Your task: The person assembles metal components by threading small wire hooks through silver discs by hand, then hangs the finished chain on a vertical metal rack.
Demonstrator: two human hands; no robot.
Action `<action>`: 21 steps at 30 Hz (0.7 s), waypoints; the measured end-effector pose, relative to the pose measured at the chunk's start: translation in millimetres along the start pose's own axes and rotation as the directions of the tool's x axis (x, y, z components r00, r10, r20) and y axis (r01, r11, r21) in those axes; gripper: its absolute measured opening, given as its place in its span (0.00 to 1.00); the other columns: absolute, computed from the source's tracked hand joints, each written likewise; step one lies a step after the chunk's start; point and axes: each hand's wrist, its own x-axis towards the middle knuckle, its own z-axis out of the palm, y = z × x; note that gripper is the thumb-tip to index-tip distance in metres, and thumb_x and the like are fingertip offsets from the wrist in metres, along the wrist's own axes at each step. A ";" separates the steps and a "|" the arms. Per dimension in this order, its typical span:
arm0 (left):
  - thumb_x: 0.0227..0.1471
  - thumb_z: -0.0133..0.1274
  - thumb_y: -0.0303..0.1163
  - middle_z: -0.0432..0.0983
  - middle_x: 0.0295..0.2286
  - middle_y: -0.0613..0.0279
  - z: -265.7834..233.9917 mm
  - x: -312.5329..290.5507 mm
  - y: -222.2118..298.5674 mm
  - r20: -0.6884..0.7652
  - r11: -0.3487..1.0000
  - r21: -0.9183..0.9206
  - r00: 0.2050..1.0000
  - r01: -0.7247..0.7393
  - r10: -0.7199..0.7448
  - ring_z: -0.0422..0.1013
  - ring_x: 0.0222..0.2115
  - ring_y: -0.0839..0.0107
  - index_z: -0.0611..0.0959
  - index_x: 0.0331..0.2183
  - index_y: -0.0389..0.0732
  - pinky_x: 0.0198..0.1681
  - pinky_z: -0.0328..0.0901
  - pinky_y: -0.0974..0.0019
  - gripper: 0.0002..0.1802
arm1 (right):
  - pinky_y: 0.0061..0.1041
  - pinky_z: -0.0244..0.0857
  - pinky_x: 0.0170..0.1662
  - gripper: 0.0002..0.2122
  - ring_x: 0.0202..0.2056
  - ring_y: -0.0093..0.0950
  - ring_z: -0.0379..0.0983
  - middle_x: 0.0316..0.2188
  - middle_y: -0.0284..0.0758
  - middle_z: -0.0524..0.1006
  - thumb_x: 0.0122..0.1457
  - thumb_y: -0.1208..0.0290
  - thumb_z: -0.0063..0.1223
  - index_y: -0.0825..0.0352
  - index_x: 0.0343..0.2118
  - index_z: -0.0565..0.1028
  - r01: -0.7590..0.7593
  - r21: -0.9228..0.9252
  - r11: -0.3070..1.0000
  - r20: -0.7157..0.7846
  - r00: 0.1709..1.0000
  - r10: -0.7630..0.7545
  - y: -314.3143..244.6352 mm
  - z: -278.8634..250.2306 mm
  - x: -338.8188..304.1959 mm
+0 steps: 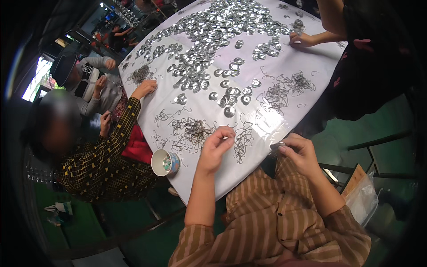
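Pinched between the thumb and fingers of my right hand (302, 155) is a metal disc (276, 146), dark on the side I see, just off the table's near edge. My left hand (217, 149) is raised over the near part of the table, its thumb and index finger pressed together. Whatever those fingertips may hold is too small to make out. Beside it on the left lies a tangled pile of thin wire hooks (192, 131); a smaller cluster of hooks (242, 144) is on its right. Loose shiny discs (229, 111) with centre holes lie beyond both hands.
A large heap of discs (222, 20) covers the far part of the white table (204, 173). More hooks (278, 95) lie to the right. A paper cup (165, 163) stands at the left edge. Co-workers' hands reach in from left (144, 89) and right (302, 40).
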 end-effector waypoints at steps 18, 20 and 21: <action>0.50 0.46 0.21 0.72 0.31 0.57 89.4 -11.6 9.0 0.156 0.710 0.554 0.892 -0.435 0.425 0.68 0.33 0.68 0.70 0.33 0.35 0.40 0.62 0.68 0.05 | 0.21 0.60 0.24 0.04 0.20 0.23 0.68 0.18 0.34 0.72 0.47 0.77 0.58 0.71 0.26 0.77 0.139 -0.298 0.944 -0.020 0.988 -0.152 -10.2 6.5 -0.5; 0.49 0.45 0.19 0.73 0.31 0.55 90.3 -16.4 10.0 0.137 0.695 0.577 0.890 -0.429 0.435 0.69 0.31 0.63 0.70 0.32 0.35 0.37 0.64 0.66 0.05 | 0.21 0.60 0.24 0.03 0.21 0.23 0.69 0.18 0.34 0.72 0.47 0.77 0.58 0.71 0.25 0.78 0.173 -0.301 0.938 0.027 0.984 -0.173 -9.4 4.1 4.1; 0.49 0.45 0.19 0.73 0.31 0.55 91.1 -18.1 10.7 0.135 0.680 0.592 0.885 -0.433 0.446 0.70 0.30 0.63 0.70 0.32 0.35 0.37 0.64 0.65 0.05 | 0.21 0.60 0.24 0.03 0.21 0.23 0.69 0.18 0.34 0.72 0.47 0.77 0.57 0.71 0.24 0.78 0.199 -0.203 0.959 0.069 0.980 -0.188 -1.1 -2.9 9.6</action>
